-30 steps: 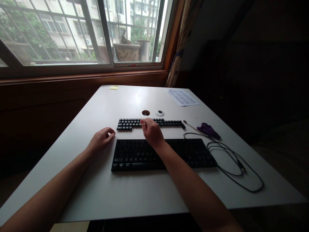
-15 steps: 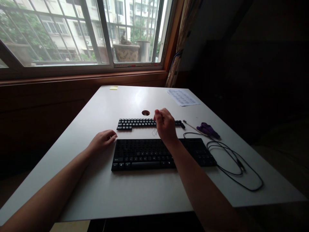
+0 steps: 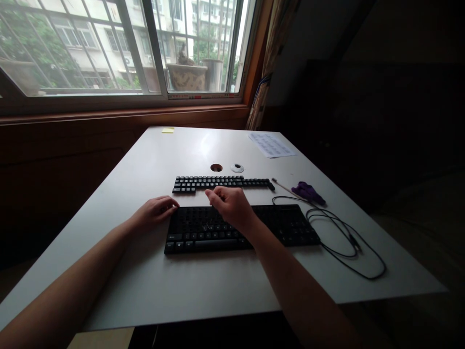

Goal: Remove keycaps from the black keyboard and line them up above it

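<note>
The white rectangular counter (image 3: 181, 291) carries all parts. The black rectangular keyboard (image 3: 227, 240) lies near its middle; many upper-left positions show bare sockets, while the space bar and the adjoining keys remain fitted. A thin black cable (image 3: 351, 238) lies in loose loops at the keyboard's right. A printed white paper sheet (image 3: 272, 146) lies at the far right. Black plastic keycaps with white legends (image 3: 209, 182) stand in rows beyond the keyboard, apart from it. The right hand (image 3: 232, 206) is above the keyboard; its fingers are closed on a thin wire tool (image 3: 208, 226), mostly hidden. The left hand (image 3: 158, 211) touches the keyboard's far left corner, fingers bent; whether they grip cannot be told. A crumpled purple cloth (image 3: 308, 192) lies just beside a slender pale stick with a dark tip (image 3: 285, 187). A white round cover (image 3: 237, 168) lies beside a round counter hole (image 3: 216, 167). A yellow paper note (image 3: 167, 130) lies at the far left.
</note>
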Available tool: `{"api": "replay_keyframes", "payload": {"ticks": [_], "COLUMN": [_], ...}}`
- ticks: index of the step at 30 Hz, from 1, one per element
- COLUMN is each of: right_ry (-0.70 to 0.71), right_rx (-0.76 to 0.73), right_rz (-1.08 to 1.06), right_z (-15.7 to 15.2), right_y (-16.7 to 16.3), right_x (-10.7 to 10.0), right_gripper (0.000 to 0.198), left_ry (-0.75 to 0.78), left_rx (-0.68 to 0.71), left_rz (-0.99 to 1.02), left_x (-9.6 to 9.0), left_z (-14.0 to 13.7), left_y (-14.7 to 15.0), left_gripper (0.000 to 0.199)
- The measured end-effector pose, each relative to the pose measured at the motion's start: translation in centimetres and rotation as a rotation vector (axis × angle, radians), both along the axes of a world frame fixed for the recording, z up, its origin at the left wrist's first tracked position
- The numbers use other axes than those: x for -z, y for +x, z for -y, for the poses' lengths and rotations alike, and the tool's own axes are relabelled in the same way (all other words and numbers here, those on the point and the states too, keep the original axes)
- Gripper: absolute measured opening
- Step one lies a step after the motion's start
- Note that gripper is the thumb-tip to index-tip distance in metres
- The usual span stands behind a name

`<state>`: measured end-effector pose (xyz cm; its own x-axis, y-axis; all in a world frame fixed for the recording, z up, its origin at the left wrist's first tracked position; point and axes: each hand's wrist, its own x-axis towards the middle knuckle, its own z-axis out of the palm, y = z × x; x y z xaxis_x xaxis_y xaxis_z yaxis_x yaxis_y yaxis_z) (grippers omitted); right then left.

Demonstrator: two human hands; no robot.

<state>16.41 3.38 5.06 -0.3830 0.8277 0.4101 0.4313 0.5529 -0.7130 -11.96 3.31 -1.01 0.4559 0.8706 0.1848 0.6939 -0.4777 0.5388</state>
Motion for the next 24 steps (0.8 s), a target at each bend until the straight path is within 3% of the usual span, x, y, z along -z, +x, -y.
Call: {"api": "replay_keyframes", "payload": {"ticks": [7, 13, 19, 24], "right_ry": [0.236, 0.3, 0.255, 0.048], "right_rx": [0.016, -0.035, -0.022, -0.016], "right_rz": [0.142, 0.233, 0.183, 0.038], "right_z": [0.8, 1.4, 0.7, -0.3], "right_y": [-1.4, -2.1, -1.9, -1.1], "right_x": [0.5, 1.4, 1.6, 1.8], "right_gripper": [0.044, 0.043, 0.046, 0.048], "left_ry": [-0.007, -0.005, 0.005, -0.003], "left_rx": [-0.004, 0.002, 0.011, 0.004], "left_rz": [0.004, -0.02, -0.04, -0.041], "left_x": [-0.1, -0.2, -0.7, -0.9], "left_z": [0.2, 0.2, 0.4, 0.4], "left_y": [0.1, 0.2, 0.3, 0.5], "left_gripper": [0.031, 0.031, 0.028, 0.028]}}
